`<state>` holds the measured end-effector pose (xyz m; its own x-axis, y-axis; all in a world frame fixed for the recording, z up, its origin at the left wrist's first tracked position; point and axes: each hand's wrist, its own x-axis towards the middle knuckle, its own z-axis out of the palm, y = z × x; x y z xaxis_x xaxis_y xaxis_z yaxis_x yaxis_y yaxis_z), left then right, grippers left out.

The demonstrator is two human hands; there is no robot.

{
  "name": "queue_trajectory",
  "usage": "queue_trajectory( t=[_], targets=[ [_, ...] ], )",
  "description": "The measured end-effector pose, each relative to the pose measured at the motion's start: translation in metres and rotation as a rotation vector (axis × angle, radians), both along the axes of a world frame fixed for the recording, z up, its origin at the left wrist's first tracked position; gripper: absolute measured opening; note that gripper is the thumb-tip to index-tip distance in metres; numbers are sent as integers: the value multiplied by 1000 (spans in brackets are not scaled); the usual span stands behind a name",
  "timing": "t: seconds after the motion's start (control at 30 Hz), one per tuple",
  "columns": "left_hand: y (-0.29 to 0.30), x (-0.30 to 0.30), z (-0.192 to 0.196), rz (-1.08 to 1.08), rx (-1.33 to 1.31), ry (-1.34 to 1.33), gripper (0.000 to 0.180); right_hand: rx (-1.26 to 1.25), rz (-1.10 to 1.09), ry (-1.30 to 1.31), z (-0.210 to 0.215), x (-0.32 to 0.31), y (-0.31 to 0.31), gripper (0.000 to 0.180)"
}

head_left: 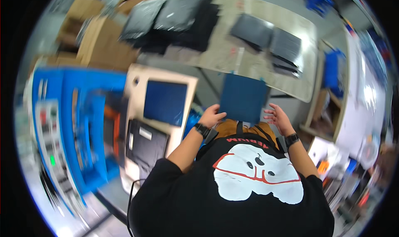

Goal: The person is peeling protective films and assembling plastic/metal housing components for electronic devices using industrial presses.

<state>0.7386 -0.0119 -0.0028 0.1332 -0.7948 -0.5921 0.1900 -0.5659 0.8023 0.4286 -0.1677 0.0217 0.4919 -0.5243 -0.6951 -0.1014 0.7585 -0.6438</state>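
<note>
Centrally, in front of the person's waist, the left hand [212,116] has its fingers bent at the near-left edge of a dark teal, square flat panel [243,96], whether pinching it cannot be told, while the right hand [279,118] is loosely spread just beside the panel's right edge. The panel lies at the near edge of a pale grey, wood-grain table [224,25]; farther back, dark grey, glossy flat sheets [252,30] rest on that tabletop.

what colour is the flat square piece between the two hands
The flat square piece is dark teal-blue, as seen in the head view.
</note>
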Motion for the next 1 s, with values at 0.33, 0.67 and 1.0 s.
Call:
queue_trajectory(
  t=[0.33,0.67,1.0],
  targets=[
    [136,-76,25,448,10,-15,12,72,323,-61,-14,68,-11,28],
    [223,-133,52,1078,275,-859,34,-19,757,-337,50,158,79,24],
    [415,-93,37,1367,331,-1071,19,-30,589,-355,87,208,154,22]
  ],
)
